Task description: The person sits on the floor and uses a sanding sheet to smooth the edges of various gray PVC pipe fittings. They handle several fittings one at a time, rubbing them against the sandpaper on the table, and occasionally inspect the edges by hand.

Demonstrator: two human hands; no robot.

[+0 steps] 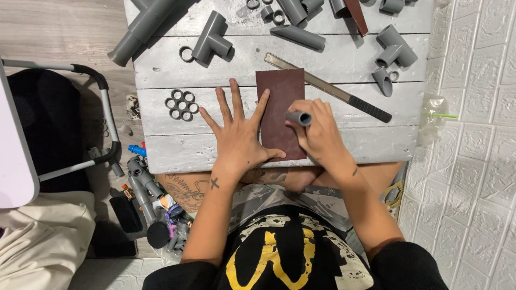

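A short grey pipe piece [299, 117] held on end against a sheet of brown sandpaper [280, 111] on a whitewashed plank table [161, 75].

The right hand [321, 134] has its fingers wrapped round the pipe piece, its lower end on the sandpaper's right half. The left hand [236, 137] lies flat with fingers spread, thumb and forefinger pinning the sheet's left edge. Just beyond the right hand a hand saw [328, 87] with a black grip lies aslant. Left of the left hand sits a cluster of pipe rings [181, 104] joined like a flower. Farther off from both hands lie a grey tee fitting [212, 38] and, past the saw, more pipe offcuts [392, 51].
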